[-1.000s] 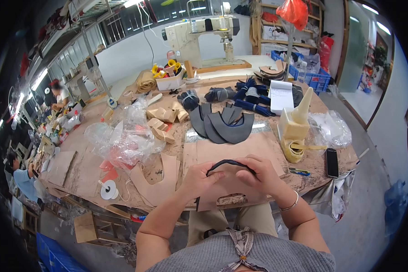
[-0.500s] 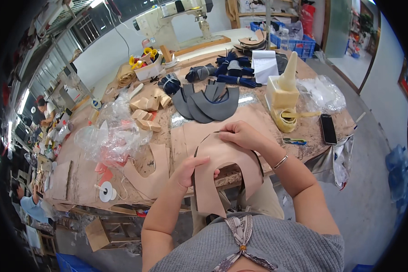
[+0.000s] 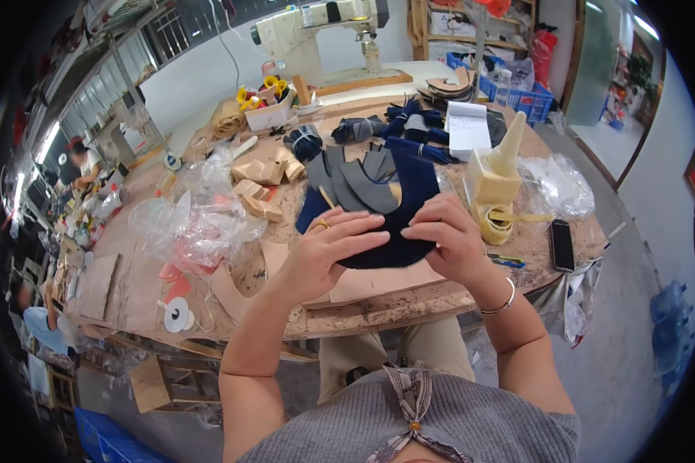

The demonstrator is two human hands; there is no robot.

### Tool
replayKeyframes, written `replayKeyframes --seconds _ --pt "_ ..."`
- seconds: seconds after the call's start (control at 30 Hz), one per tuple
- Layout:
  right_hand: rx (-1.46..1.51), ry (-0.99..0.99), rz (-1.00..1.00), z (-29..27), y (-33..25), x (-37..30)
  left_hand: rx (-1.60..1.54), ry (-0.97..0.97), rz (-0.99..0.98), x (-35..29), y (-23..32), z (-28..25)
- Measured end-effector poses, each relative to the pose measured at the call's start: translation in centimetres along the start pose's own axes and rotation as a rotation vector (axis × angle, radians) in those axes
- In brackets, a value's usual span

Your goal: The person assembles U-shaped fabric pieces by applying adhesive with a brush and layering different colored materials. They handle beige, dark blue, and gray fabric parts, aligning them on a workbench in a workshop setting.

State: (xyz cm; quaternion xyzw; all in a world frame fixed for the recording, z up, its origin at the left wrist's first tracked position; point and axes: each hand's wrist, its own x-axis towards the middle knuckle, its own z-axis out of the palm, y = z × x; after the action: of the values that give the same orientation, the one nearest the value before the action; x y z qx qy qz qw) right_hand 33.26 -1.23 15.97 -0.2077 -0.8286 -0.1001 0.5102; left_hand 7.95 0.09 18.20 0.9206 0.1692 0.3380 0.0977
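Note:
A U-shaped leather piece [image 3: 386,251], navy side facing up and its two arms pointing away from me, is held above the table's near part. My left hand [image 3: 328,251] has its fingers laid over the left part of the curve; its thumb is hidden, and a ring shows on one finger. My right hand [image 3: 452,243] grips the right part between bent fingers and thumb. Just beyond, grey curved pieces [image 3: 367,189] overlap on the table, partly covered by the held piece. Beige leather [image 3: 355,285] lies beneath my hands.
Crumpled clear plastic [image 3: 197,224] and a thread spool [image 3: 179,315] are at left. A glue pot [image 3: 490,181] with a pointed top, yellow tape [image 3: 496,225], a cutter knife [image 3: 507,261] and a phone [image 3: 562,245] stand or lie at right. Navy bundles [image 3: 363,127] and a sewing machine [image 3: 316,46] are behind.
The U-shaped piece has been turned over from beige to navy side and moved farther from my body, its arms now pointing away. Both hands have shifted onto its curve.

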Motion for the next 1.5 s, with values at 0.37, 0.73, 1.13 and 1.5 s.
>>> replayKeyframes --seconds 0.37,0.73,1.13,1.5 --pt "0.24 -0.294 0.567 5.5 -0.4 -13.1 0.226 0.15 -0.713 -12.1 -4.0 12.4" --pt "-0.011 -0.311 0.958 9.0 5.1 -10.1 0.021 0.213 -0.98 -10.0 -8.7 9.7" --pt "0.268 -0.166 1.262 8.2 4.7 -11.1 -0.915 0.642 -1.002 -8.7 -10.3 8.0" --pt "0.275 -0.27 1.286 8.0 5.0 -9.7 -0.525 0.432 -1.157 -9.6 -9.9 9.0"
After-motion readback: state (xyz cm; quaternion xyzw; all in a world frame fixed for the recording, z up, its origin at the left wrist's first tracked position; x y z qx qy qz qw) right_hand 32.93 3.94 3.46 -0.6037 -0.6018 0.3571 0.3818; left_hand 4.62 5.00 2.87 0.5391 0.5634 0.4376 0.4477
